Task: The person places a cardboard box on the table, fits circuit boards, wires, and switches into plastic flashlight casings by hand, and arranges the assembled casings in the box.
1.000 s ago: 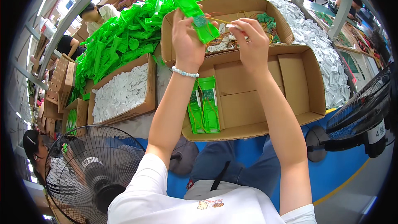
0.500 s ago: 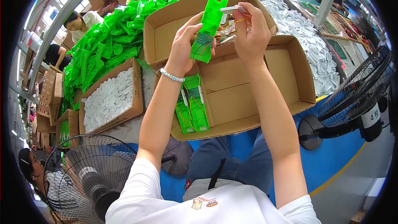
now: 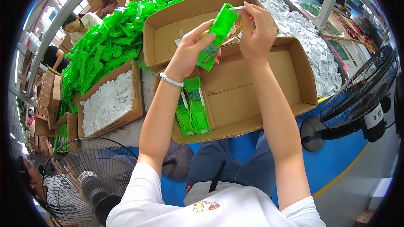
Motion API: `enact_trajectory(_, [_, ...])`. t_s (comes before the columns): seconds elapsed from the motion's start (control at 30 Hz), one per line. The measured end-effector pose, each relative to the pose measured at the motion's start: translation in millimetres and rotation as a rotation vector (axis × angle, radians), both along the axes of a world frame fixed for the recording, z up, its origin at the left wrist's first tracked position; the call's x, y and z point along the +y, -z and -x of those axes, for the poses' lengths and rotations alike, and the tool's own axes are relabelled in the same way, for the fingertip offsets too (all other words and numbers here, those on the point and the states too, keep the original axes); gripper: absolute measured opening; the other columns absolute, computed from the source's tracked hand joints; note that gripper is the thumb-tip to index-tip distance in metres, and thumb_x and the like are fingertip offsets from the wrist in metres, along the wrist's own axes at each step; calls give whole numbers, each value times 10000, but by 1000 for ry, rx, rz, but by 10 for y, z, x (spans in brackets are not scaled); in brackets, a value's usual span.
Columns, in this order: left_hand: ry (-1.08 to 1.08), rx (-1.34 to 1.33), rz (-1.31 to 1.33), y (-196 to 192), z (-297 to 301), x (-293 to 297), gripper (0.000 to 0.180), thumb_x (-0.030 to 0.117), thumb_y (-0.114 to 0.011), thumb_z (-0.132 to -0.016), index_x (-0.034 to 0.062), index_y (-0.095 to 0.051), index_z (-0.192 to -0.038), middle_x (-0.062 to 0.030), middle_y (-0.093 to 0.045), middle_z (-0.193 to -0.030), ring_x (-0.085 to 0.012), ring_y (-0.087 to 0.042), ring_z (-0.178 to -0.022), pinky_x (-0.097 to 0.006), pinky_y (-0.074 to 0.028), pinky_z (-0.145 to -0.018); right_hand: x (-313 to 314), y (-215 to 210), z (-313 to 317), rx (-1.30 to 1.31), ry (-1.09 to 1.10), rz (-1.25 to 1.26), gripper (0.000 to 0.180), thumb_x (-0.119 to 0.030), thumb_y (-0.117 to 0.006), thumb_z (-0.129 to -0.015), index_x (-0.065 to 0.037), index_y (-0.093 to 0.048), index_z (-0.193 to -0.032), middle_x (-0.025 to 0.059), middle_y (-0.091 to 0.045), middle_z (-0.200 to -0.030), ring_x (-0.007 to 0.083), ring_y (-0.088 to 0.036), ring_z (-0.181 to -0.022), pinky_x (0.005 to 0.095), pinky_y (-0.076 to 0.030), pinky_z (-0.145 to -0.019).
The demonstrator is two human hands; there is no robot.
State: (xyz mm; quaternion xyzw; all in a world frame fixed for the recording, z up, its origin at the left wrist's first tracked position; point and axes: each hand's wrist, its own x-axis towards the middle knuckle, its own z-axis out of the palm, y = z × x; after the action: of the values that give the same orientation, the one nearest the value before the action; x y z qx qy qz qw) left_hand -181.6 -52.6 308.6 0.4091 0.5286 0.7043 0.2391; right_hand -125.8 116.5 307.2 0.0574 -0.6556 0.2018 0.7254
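My left hand (image 3: 190, 52) is closed round the lower part of a green plastic housing (image 3: 223, 23), which tilts up to the right over the cardboard boxes. A small green circuit board (image 3: 209, 49) sits in the housing, partly covered by my fingers. With my right hand (image 3: 259, 33) I pinch the end of a white plastic strip (image 3: 237, 10) at the housing's upper right edge. Thin red and yellow wires (image 3: 239, 27) hang between the housing and my right fingers. Below, two similar green housings (image 3: 193, 115) with boards and wires lie side by side in the near box.
The near cardboard box (image 3: 240, 101) adjoins a second box (image 3: 164, 27) behind. Green housings (image 3: 105, 50) are heaped at left, above a box of white pieces (image 3: 107, 105). White strips (image 3: 309, 46) are piled right. Fans (image 3: 94, 180) stand either side. Other people work nearby.
The green housing has tilted further right and its open face has turned partly away. My left hand has turned with it. My right hand stays at the white strip.
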Motion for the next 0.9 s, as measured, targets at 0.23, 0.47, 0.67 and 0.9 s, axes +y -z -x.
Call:
enact_trajectory(0.23, [31, 24, 50, -50, -36, -13, 525, 168, -533, -980, 16, -363, -1453, -187, -649, -1070, -215, -651, -739, -327, -577, -605, -44, -13, -28, -8, -18, -38, 157, 28, -656, -824, -18, -679, -972, 96, -650, -929, 268, -616, -843, 352, -507, -711])
enact_trajectory(0.47, [118, -150, -75, -26, -103, 21, 510, 207, -519, -987, 27, -377, -1443, -142, -642, -1011, -198, -639, -735, -315, -560, -595, 28, 43, 73, -107, -78, 11, 260, -12, -559, -911, -33, -652, -1152, 120, -645, -1107, 269, -635, -894, 349, -511, -811])
enact_trajectory(0.67, [316, -302, -191, 53, -177, 59, 539, 216, -482, -992, 91, -296, -1483, -228, -583, -1201, -297, -639, -747, -386, -565, -609, -161, 60, -42, -165, -785, 452, 400, -74, -414, -1003, 26, -445, -1389, 135, -602, -1280, 149, -592, -1082, 273, -489, -892])
enact_trajectory(0.9, [389, -375, -303, 94, -104, 110, 494, 263, -406, -1018, 99, -304, -1472, -220, -586, -1146, -312, -640, -699, -409, -554, -572, -165, 72, -19, -137, -829, 519, 424, -131, -494, -1000, 4, -441, -1398, 135, -610, -1255, 135, -617, -983, 252, -519, -779])
